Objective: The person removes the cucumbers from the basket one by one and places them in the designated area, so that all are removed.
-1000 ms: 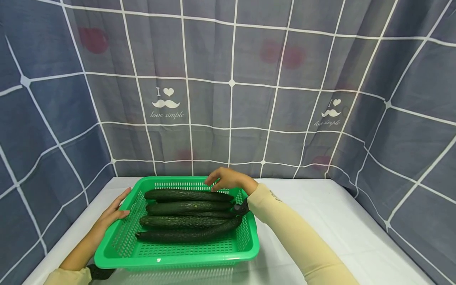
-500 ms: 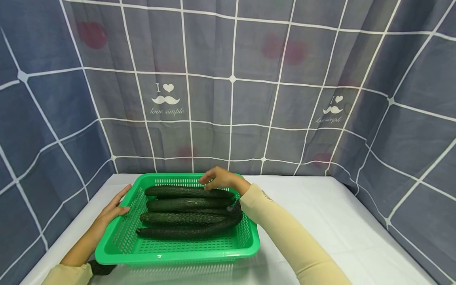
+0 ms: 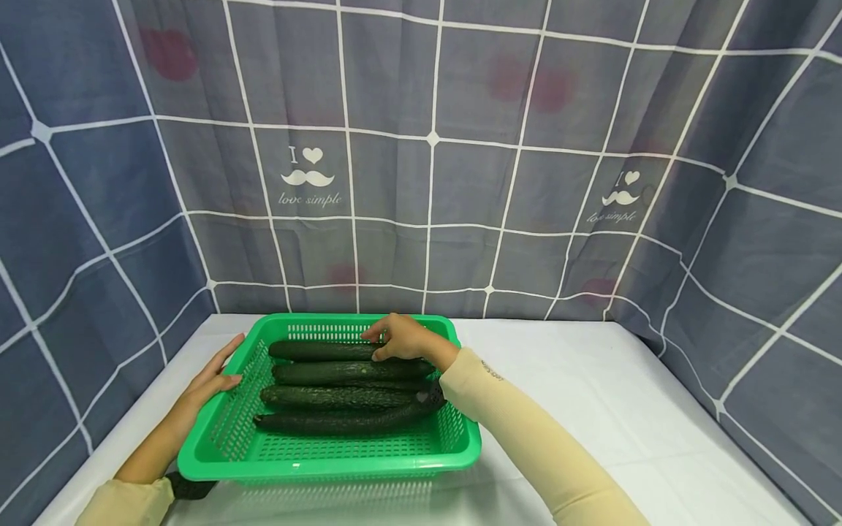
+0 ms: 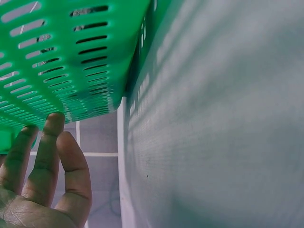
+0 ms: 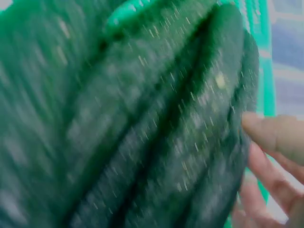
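Note:
Several dark green cucumbers lie side by side in a green plastic basket (image 3: 296,467). My right hand (image 3: 408,340) reaches over the basket's far right part and grips the farthest cucumber (image 3: 322,351), thumb on its near side and fingers on its far side. In the right wrist view, the thumb (image 5: 270,130) touches that cucumber; the picture is blurred. My left hand (image 3: 207,380) holds the basket's left rim, its thumb over the edge. In the left wrist view, fingertips (image 4: 54,118) of that hand rest against the slotted outer wall. The nearest cucumber (image 3: 329,424) is curved.
A white cloth (image 3: 559,387) covers the table under the basket. Grey-blue curtains (image 3: 388,175) with white grid lines stand behind and on both sides. A black wrist strap (image 3: 189,486) shows under the left wrist.
My right hand has moved slightly left and down from above the far cucumber onto it. The left hand stays at the basket's rim. The head view has tilted slightly.

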Demonstrator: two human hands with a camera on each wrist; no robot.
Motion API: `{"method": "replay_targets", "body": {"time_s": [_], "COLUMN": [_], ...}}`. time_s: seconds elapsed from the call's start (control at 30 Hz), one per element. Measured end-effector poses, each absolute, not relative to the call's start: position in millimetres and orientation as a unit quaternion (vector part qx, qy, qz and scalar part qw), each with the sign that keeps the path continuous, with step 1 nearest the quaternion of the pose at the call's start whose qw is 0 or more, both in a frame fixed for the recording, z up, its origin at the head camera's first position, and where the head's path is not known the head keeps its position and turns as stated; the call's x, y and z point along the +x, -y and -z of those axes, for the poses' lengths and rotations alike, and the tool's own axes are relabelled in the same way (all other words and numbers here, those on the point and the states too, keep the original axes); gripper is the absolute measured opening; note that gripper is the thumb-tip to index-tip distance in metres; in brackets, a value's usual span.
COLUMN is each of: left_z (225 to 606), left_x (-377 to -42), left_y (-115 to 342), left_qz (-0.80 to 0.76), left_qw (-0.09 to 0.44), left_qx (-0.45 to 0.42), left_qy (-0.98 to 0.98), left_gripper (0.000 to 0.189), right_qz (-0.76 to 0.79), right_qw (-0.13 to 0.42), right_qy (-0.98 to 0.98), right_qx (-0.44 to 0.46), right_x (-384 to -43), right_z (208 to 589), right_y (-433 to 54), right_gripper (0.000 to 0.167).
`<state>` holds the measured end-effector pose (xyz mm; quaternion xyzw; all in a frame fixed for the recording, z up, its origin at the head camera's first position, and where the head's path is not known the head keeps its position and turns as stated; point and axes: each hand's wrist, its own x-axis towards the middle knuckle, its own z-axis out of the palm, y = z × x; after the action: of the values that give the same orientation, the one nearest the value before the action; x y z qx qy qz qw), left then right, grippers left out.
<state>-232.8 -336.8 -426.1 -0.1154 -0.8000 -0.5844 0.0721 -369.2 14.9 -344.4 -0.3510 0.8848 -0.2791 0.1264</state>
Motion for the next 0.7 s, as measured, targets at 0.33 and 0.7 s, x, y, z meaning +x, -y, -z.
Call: {"method": "replay_targets", "body": {"time_s": [0.33,0.7], "left_z": [427,428], "left_x": [-233,-229], "left_y": [337,338], "left_qz": [0.589,0.619], "left_qw": [0.048,0.045], "left_qx": [-0.095,-0.092], "left_qy": [0.801,0.778], "left_gripper": [0.072,0.048], "right_qz": [0.291,0.233], "right_qw": [0.122,0.079], "right_qy": [-0.877,-0.903], "right_qx": [-0.363,-0.353], "right_x": [-368,-363], "right_z": [351,352], "right_y": [-15,-5], "right_gripper": [0.046,0.038]}}
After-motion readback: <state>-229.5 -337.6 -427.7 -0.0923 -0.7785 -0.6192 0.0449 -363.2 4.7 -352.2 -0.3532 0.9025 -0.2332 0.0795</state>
